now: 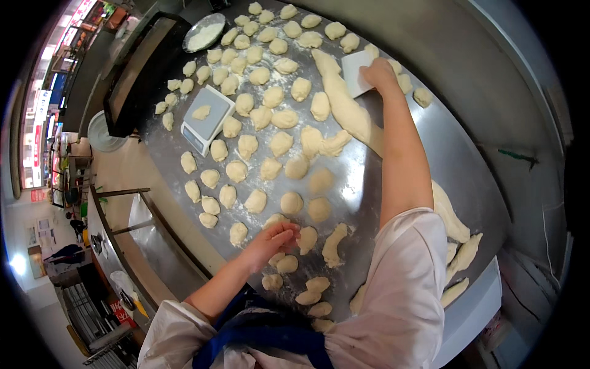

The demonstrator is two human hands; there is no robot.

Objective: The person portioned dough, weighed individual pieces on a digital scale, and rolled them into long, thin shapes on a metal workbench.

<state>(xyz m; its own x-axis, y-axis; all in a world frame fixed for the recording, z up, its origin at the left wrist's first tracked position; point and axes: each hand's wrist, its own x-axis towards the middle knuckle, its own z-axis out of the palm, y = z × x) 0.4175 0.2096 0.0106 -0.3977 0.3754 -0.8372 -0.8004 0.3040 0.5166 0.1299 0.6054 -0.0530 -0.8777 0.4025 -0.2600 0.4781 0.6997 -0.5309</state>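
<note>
My right hand [376, 75] grips a white flat scraper [353, 72] at the right edge of a long dough strip [344, 104] in the upper part of the metal table [464, 172]. My left hand [273, 241] is lower, fingers curled together beside a dough piece [307, 241]; what they hold, if anything, is hidden. A curved dough piece [334, 245] lies to its right. Many floured dough lumps [247, 146] cover the table. A scale [206, 120] with a small piece of dough on it sits at the left.
A metal bowl of flour [203, 34] stands at the upper left, near a dark tray [144, 67]. More dough strips [453, 218] lie at the right. A steel stand [144, 221] and a white tub [106, 131] are left of the table; a steel wall [516, 104] runs along the right.
</note>
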